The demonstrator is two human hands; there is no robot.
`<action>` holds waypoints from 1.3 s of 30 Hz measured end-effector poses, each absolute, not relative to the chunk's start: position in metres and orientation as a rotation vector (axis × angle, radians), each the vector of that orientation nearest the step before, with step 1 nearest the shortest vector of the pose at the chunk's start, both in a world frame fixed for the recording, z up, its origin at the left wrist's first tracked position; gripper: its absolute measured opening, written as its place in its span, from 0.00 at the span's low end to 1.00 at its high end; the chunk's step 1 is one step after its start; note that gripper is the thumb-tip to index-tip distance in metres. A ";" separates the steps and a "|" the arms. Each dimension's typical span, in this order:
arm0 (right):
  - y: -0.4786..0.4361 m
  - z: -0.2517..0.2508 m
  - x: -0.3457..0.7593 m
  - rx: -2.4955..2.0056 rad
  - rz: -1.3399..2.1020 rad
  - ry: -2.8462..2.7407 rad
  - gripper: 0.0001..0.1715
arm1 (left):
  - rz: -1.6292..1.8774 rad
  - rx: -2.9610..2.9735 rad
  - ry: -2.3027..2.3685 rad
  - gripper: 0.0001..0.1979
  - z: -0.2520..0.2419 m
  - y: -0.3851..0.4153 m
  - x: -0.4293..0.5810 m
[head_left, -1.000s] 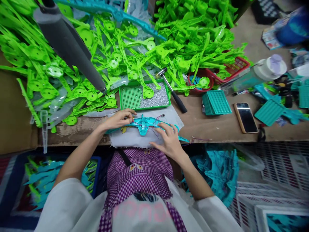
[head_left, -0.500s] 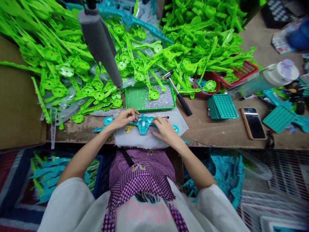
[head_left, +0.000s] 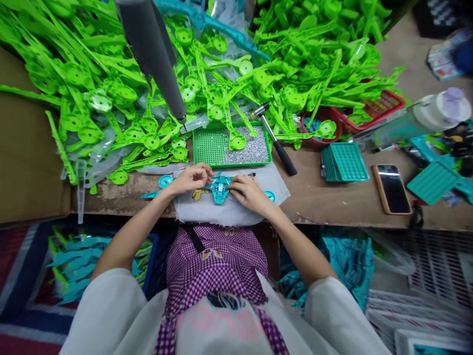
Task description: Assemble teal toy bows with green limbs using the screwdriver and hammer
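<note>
Turquoise part [head_left: 220, 194] lies long axis left-right, its middle between left hand [head_left: 189, 179] and right hand [head_left: 251, 194], both similarly near. Can't tell whether either grip pinches anything.

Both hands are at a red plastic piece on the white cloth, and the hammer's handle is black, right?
Not quite: the head view shows the plastic piece is blue, not red. The left hand and right hand are at it on the white cloth, and the hammer's handle is black.
</note>
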State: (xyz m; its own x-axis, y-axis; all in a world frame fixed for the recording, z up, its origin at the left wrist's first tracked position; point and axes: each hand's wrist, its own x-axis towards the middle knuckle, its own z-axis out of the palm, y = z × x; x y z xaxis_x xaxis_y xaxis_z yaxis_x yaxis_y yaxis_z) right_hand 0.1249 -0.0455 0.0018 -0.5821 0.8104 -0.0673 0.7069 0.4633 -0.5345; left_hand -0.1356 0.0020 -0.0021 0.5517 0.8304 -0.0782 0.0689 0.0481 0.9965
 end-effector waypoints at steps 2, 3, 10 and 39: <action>-0.045 -0.002 0.126 -1.270 0.798 -2.529 0.16 | 0.697 1.409 0.831 0.12 -0.002 0.003 -0.135; -0.045 -0.003 0.126 -1.254 0.800 -2.542 0.16 | 0.697 1.403 0.831 0.12 -0.002 0.003 -0.135; -0.039 -0.003 0.133 -1.266 0.956 -2.331 0.14 | 0.742 1.366 0.888 0.14 0.000 0.000 -0.136; -0.030 -0.029 0.141 -0.950 0.706 -2.542 0.20 | 0.397 2.190 1.506 0.03 0.056 -0.037 -0.132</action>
